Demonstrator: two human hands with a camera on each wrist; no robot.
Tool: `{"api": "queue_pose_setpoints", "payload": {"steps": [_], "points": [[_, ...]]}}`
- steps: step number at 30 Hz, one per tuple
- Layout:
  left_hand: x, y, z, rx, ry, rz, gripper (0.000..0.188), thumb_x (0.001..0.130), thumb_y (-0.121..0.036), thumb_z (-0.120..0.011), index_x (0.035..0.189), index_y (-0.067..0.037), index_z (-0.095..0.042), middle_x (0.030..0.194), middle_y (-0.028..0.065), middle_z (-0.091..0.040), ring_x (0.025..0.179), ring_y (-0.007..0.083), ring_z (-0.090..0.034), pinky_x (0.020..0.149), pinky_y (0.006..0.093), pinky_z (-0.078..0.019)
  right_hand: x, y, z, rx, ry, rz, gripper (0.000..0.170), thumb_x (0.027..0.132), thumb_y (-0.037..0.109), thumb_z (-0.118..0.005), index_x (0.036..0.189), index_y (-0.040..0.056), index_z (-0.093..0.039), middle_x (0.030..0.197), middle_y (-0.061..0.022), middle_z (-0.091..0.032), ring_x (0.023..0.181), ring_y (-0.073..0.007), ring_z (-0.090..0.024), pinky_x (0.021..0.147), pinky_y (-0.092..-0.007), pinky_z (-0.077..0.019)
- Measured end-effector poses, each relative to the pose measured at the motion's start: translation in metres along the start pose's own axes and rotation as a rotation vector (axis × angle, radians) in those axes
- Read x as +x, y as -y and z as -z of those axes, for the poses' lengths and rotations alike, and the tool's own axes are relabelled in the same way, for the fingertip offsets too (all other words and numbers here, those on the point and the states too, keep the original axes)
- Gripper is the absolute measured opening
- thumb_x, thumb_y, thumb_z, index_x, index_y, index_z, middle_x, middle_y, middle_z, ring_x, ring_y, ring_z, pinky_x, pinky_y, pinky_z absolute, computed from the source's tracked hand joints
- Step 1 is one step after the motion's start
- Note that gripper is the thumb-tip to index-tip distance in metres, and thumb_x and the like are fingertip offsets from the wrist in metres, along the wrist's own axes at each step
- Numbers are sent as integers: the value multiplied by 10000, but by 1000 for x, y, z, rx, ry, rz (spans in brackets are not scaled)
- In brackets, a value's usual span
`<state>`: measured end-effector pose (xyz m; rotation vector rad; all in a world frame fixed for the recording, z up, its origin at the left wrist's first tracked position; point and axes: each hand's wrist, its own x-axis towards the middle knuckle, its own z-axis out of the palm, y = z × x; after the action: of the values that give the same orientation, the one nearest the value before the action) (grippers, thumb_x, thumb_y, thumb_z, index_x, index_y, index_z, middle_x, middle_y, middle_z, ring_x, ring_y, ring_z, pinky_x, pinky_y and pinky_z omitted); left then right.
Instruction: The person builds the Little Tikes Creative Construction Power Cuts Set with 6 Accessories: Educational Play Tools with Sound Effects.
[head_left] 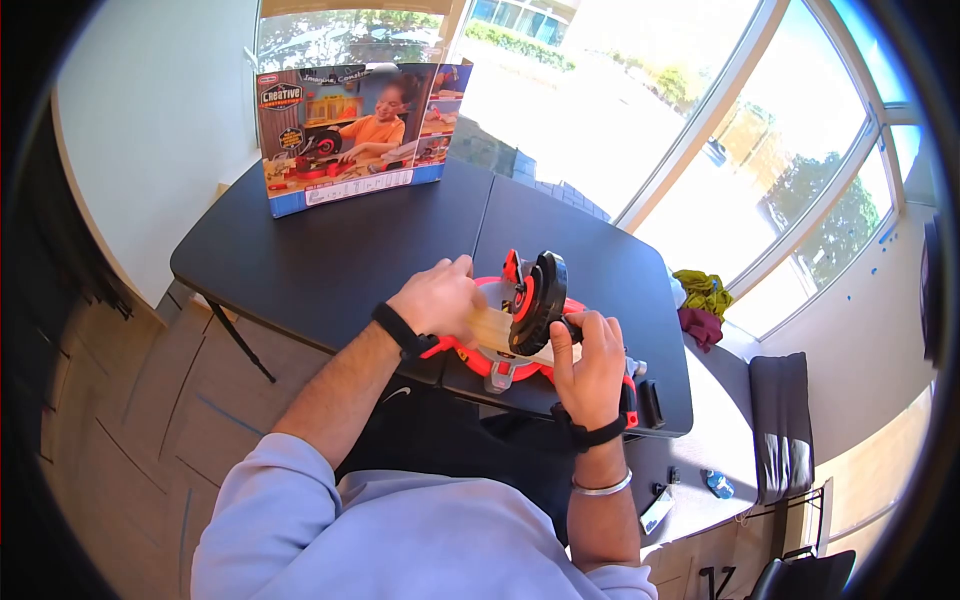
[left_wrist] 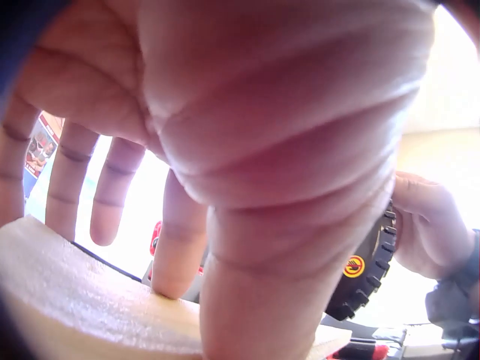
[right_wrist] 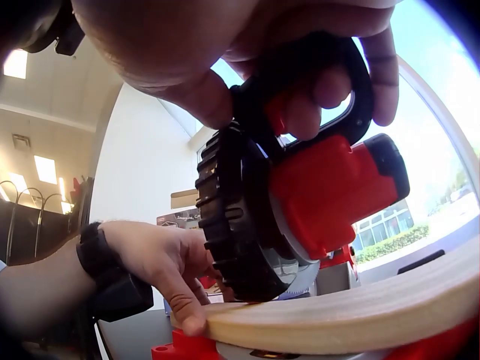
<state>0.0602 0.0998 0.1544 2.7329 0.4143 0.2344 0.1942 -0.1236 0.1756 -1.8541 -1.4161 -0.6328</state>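
A toy circular saw, its round black guard (head_left: pixel 540 303) joined to a red body (right_wrist: pixel 322 195), stands over a pale wooden board (head_left: pixel 492 328) on a red and grey base (head_left: pixel 500 374). My right hand (head_left: pixel 590 365) grips the saw's black handle (right_wrist: pixel 358 82), fingers curled through its loop. At the board's left part, my left hand (head_left: pixel 437 298) holds the board, thumb and a finger touching it in the left wrist view (left_wrist: pixel 97 300). The guard's lower edge is close to the board's top in the right wrist view; whether they touch I cannot tell.
A large picture box (head_left: pixel 360 135) stands at the back left of the dark table (head_left: pixel 350 250). Green and maroon cloths (head_left: pixel 703 310) lie beyond the right edge. A small black object (head_left: pixel 651 404) rests near the table's right front corner, and windows line the far side.
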Motion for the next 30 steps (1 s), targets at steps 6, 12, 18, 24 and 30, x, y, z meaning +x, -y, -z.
{"api": "queue_pose_setpoints", "payload": {"steps": [6, 12, 18, 24, 30], "points": [[-4, 5, 8, 41, 65, 91, 707, 640, -389, -1009, 1250, -159, -737, 1259, 139, -605, 1219, 355, -611, 971, 481, -562, 6, 1, 2, 27, 16, -31, 223, 1010, 225, -760, 993, 22, -670, 865, -117, -694, 806, -312, -614, 724, -432, -506], [-9, 18, 20, 74, 112, 136, 729, 627, -336, -1017, 1239, -131, -677, 1228, 145, -659, 1200, 375, -647, 923, 508, -582, 1, 3, 1, -5, 42, -20, 243, 1030, 227, -735, 1005, -2, -659, 864, -144, -662, 796, -334, -584, 715, -458, -476], [-9, 24, 24, 87, 117, 175, 720, 635, -291, -1000, 1256, -120, -679, 1215, 140, -676, 1192, 377, -660, 935, 509, -586, -21, 0, -10, -64, 39, 13, 257, 1046, 234, -711, 1033, -12, -639, 910, -174, -662, 837, -363, -587, 739, -478, -475], [0, 21, 4, 93, 141, 44, 807, 668, -229, -945, 1416, -139, -654, 1277, 158, -677, 1239, 368, -656, 1004, 502, -561, -15, 0, -3, -59, 76, -8, 273, 1048, 242, -714, 1029, -17, -629, 929, -180, -665, 879, -376, -607, 784, -469, -489], [1, 60, 25, 88, 287, 118, 728, 578, -166, -957, 1277, -104, -764, 1272, 150, -683, 1219, 363, -657, 1028, 455, -558, 23, -6, 13, 41, 112, -77, 300, 1046, 272, -741, 1018, -17, -669, 904, -153, -682, 823, -305, -653, 743, -393, -528]]}}
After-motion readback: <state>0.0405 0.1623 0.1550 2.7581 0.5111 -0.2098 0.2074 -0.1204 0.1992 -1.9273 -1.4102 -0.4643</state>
